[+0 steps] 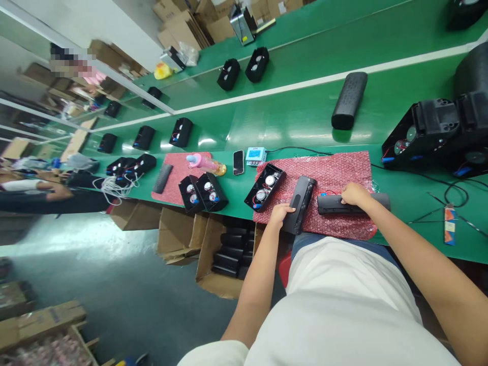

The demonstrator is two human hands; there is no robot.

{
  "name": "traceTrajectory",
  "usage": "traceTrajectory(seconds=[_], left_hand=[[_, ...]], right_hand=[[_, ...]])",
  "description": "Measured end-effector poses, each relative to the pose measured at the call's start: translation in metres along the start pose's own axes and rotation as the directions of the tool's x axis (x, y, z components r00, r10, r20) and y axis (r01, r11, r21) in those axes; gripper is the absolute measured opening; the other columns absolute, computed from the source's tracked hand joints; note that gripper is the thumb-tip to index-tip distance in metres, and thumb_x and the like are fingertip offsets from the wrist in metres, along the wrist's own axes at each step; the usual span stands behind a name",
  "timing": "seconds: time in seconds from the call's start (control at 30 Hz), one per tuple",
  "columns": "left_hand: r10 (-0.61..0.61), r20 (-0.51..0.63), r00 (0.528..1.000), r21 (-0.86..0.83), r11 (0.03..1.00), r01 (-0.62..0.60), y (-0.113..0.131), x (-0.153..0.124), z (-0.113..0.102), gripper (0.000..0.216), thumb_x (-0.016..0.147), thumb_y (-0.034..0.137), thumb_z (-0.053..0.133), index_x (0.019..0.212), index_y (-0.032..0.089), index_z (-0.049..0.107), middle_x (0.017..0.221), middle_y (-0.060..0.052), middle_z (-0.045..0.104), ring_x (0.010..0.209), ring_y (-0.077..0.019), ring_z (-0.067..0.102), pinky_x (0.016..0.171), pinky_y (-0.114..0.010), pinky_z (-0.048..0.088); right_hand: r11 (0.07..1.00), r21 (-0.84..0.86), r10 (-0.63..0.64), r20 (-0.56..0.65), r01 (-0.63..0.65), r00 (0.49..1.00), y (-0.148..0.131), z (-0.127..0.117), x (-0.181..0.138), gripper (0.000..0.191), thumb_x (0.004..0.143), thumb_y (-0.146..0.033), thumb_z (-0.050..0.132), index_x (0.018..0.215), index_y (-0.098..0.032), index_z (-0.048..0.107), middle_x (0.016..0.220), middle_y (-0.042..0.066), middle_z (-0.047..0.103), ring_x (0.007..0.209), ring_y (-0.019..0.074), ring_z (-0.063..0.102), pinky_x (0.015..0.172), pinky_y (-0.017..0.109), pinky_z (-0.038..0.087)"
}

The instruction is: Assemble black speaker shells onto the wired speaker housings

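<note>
Left hand: here it is, the left hand point(281, 214) closed on the slanted casing point(302, 203), thumb across the top, fingers largely hidden at the side.
Right hand: over on the other side, the right hand point(355, 195) has its fingers drawn in narrow on the crosswise casing point(328, 205); gripping or merely pressing, I cannot tell.
The key angle: two long axes at odds! The slanted casing points away from the body, far end leaning right; the crosswise casing lies side to side, its left end just beside the slanted one, a thin strip of wrap between.
Nearer hand: each casing has its own, the slanted one lying to the right of the left hand, the crosswise one directly under the right.
Casing looks: dark grey to black, long and slim with rounded ends, recessed detail along the slanted one's right side; a bit of blue and red wire shows just beyond the crosswise one.
Where it all sits: both on pink bubble wrap point(345, 173) over the green tabletop point(238, 189), close to the body.
Left neighbour: an open black housing point(266, 188), tilted in line, round silvery parts and wires showing inside.
</note>
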State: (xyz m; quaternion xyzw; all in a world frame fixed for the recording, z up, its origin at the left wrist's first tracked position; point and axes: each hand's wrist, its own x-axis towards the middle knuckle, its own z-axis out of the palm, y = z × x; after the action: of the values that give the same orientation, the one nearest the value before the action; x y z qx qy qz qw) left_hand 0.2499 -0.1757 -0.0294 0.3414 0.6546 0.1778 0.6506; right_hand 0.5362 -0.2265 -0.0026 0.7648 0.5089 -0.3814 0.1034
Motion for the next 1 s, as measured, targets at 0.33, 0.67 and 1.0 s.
traceTrajectory(seconds=[0.33, 0.67, 1.0], left_hand=[[-0.011, 0.031, 0.999, 0.008, 1.0, 0.011, -0.0017, -0.0019, -0.001, 0.028, 0.037, 0.016, 0.076, 0.065, 0.013, 0.073, 0.06, -0.004, 0.069, 0.057, -0.0204, 0.064, 0.058, -0.031, 0.052], [0.003, 0.032, 0.999, 0.003, 1.0, -0.003, -0.0009, -0.0041, -0.0008, 0.032, 0.037, 0.017, 0.079, 0.068, 0.012, 0.074, 0.063, -0.006, 0.07, 0.059, -0.0217, 0.065, 0.061, -0.033, 0.053], [0.017, 0.018, 1.0, 0.001, 1.0, -0.017, -0.0019, -0.003, -0.0001, 0.03, 0.036, 0.017, 0.078, 0.065, 0.013, 0.073, 0.061, -0.005, 0.069, 0.056, -0.0201, 0.064, 0.058, -0.032, 0.052]], right_hand=[[1.0, 0.022, 0.019, -0.008, -0.019, 1.0, 0.0004, 0.0013, -0.0001, 0.033, 0.071, -0.025, 0.069, 0.102, -0.014, 0.07, 0.108, 0.014, 0.068, 0.102, 0.0276, 0.063, 0.082, 0.032, 0.049], [1.0, 0.029, 0.008, -0.009, -0.008, 1.0, 0.0007, 0.0006, -0.0017, 0.029, 0.071, -0.024, 0.068, 0.098, -0.016, 0.071, 0.103, 0.013, 0.069, 0.098, 0.0273, 0.064, 0.078, 0.032, 0.049], [0.999, 0.036, 0.006, -0.016, -0.005, 1.0, 0.0005, -0.0005, -0.0034, 0.027, 0.07, -0.024, 0.068, 0.096, -0.016, 0.071, 0.099, 0.013, 0.07, 0.097, 0.0266, 0.064, 0.078, 0.031, 0.049]])
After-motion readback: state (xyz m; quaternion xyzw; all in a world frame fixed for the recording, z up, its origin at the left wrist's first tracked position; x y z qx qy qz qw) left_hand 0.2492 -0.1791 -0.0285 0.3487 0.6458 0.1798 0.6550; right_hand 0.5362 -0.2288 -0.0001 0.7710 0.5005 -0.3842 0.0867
